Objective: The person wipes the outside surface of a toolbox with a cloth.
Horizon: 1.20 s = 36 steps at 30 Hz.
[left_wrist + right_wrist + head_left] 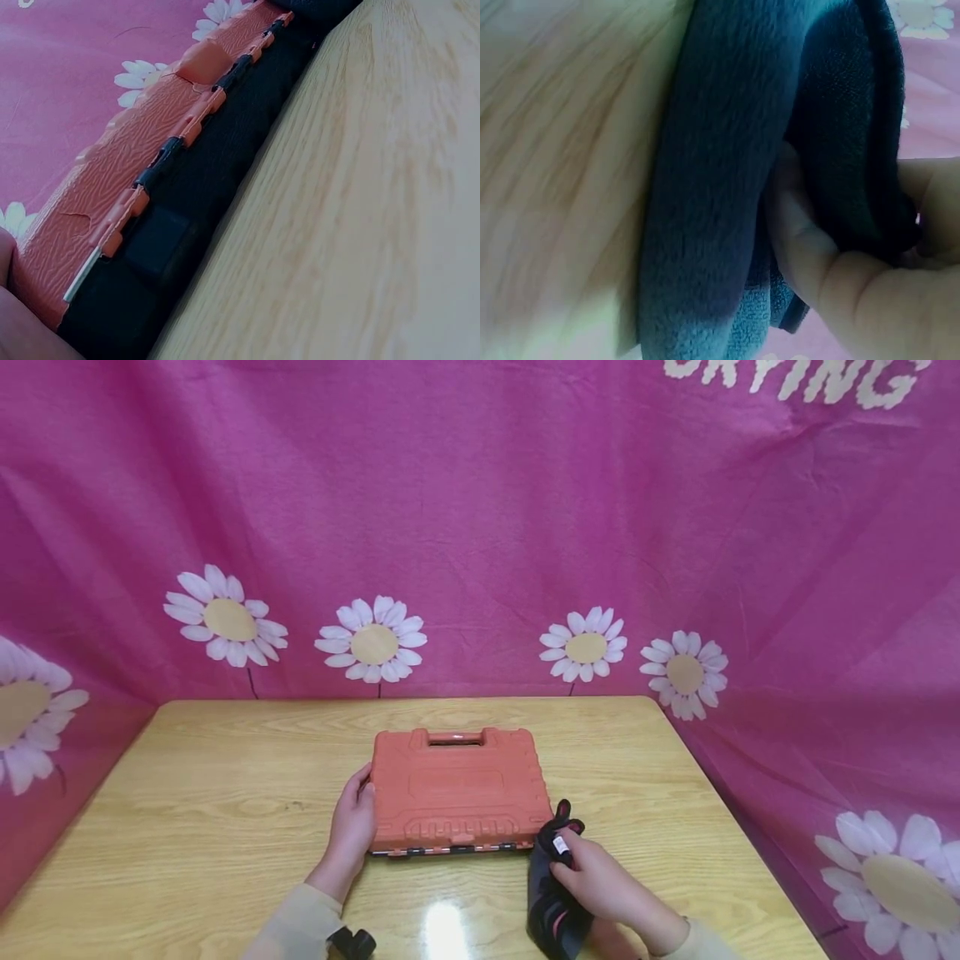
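An orange-red plastic carrying case (461,785) with a moulded handle lies closed on the table. Its black lower half (187,195) and the row of orange and black hinges face me. My left hand (354,818) holds the case by its left side, the thumb near the top edge. Beside the case's near right corner, my right hand (603,877) pinches a folded dark fabric piece (551,893) with reddish edging and a small white tag. In the right wrist view, thumb and fingers grip the soft, thick fabric (705,187) along a fold.
The wooden table (247,777) has its far edge against a pink curtain (480,527) printed with white daisies, which also hangs at both sides. A black strap-on device (352,942) sits at the left wrist.
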Tool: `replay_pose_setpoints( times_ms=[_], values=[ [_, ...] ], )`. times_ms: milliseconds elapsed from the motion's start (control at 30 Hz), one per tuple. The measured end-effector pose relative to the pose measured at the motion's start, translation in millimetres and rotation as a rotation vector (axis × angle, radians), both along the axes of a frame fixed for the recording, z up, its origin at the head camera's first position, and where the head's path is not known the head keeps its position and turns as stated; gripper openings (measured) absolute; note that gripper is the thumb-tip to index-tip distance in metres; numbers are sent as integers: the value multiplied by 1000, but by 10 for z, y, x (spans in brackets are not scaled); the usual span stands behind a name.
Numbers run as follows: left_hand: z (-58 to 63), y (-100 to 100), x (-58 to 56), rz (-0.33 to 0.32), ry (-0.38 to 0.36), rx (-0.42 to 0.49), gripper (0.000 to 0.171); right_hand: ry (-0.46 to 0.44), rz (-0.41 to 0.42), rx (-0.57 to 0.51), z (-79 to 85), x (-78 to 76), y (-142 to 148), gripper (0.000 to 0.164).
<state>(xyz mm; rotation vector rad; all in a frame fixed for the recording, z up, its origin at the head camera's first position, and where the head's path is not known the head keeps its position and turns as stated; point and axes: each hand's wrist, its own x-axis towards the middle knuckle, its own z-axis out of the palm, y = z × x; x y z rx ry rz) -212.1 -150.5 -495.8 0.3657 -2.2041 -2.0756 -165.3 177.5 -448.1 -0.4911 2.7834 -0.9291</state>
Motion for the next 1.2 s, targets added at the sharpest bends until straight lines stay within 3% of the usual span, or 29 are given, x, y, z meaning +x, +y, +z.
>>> replay_pose_setpoints(
  times_ms=[400,733,900,1200],
  values=[
    [20,-4,5,1,7,-9,45,22,137,-5,10,7,-232,13],
    [7,-10,19,5,4,-13,44,-32,215,9,-30,-16,-431,11],
    [-2,-15,14,9,-22,-32,45,-4,277,13,-37,-40,-534,9],
    [-2,11,1,0,0,-11,45,7,344,26,-22,-36,-751,8]
  ],
)
